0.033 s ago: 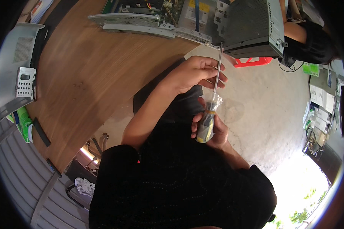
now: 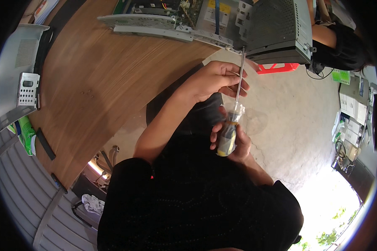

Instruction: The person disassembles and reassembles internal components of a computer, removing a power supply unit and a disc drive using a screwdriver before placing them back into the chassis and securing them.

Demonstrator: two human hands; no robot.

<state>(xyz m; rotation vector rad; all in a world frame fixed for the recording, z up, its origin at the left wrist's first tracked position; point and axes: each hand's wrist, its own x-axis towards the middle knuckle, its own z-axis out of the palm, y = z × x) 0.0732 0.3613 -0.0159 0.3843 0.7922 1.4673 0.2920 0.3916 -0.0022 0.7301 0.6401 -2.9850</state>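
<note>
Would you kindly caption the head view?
Right hand grips screwdriver, left hand steadies its shaft at open computer case.

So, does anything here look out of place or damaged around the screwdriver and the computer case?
Nothing looks damaged. The computer case lies open on the wooden table, its end hanging past the table edge. The right hand grips the screwdriver handle, the left hand steadies the shaft, and the tip meets the case's corner.
</note>
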